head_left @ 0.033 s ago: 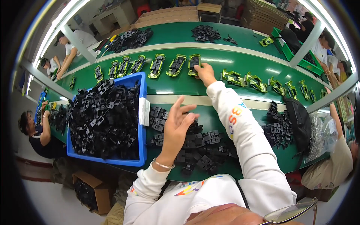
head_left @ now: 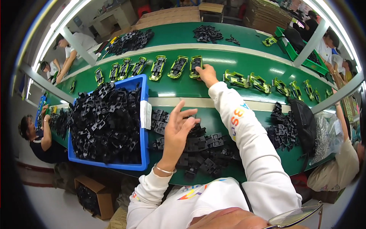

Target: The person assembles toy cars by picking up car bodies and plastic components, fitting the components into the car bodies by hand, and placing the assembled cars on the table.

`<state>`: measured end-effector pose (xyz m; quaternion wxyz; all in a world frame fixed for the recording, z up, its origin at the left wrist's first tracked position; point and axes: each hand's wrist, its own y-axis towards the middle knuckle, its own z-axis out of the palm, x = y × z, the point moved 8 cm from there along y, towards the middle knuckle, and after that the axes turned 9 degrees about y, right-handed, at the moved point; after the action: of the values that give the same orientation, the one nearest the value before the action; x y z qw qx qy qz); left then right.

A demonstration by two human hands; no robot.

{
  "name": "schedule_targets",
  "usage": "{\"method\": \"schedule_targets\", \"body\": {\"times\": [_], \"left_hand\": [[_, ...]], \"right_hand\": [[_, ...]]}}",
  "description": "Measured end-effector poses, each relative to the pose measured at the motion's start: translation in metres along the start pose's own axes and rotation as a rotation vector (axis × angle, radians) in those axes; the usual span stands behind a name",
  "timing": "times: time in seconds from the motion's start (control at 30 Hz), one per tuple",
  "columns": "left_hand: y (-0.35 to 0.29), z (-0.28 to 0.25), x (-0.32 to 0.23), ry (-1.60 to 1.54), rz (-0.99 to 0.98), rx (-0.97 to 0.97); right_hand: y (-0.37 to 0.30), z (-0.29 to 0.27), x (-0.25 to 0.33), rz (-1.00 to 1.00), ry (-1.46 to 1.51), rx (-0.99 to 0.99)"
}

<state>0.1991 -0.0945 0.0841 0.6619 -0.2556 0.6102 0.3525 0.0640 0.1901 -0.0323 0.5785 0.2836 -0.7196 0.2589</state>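
Observation:
My right hand [head_left: 207, 74] reaches across the green bench with its fingers closed on the lower right edge of a toy car body [head_left: 196, 61]. That body is yellow-green round the rim with a black part fitted in its middle. Nearer to me, my left hand [head_left: 177, 131] hovers with its fingers apart and nothing in them. Under and beside it lies a loose pile of black plastic parts [head_left: 207, 143]. Similar car bodies [head_left: 178, 67] with black middles run in a row to the left. On the right, more yellow-green bodies [head_left: 236, 79] lie turned sideways.
A blue crate [head_left: 144, 133] heaped with black parts stands left of my left hand. Farther right are another black pile [head_left: 284, 131], a black bag [head_left: 305, 122] and a clear plastic bag [head_left: 328, 133]. Metal posts [head_left: 312, 44] frame the bench. Other people work at both sides.
My left hand has sunk very slightly toward me. My right hand stays at the same toy car body.

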Motion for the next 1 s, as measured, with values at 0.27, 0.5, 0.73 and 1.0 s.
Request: {"method": "schedule_targets", "body": {"times": [0.27,0.5,0.73,1.0], "left_hand": [[0.001,-0.017,0.002,0.115,-0.030,-0.081],[0.001,-0.008,0.005,0.081,-0.044,-0.014],[0.012,0.018,0.022,0.086,-0.146,0.106],[0.038,0.015,0.038,-0.171,-0.075,-0.009]], "right_hand": [[-0.040,-0.008,0.067,-0.286,-0.713,0.115],[-0.068,-0.118,0.075,-0.525,-1.160,0.091],[-0.087,-0.134,0.061,-0.636,-0.854,0.241],[-0.230,-0.045,0.145,-0.693,-0.346,0.541]]}}
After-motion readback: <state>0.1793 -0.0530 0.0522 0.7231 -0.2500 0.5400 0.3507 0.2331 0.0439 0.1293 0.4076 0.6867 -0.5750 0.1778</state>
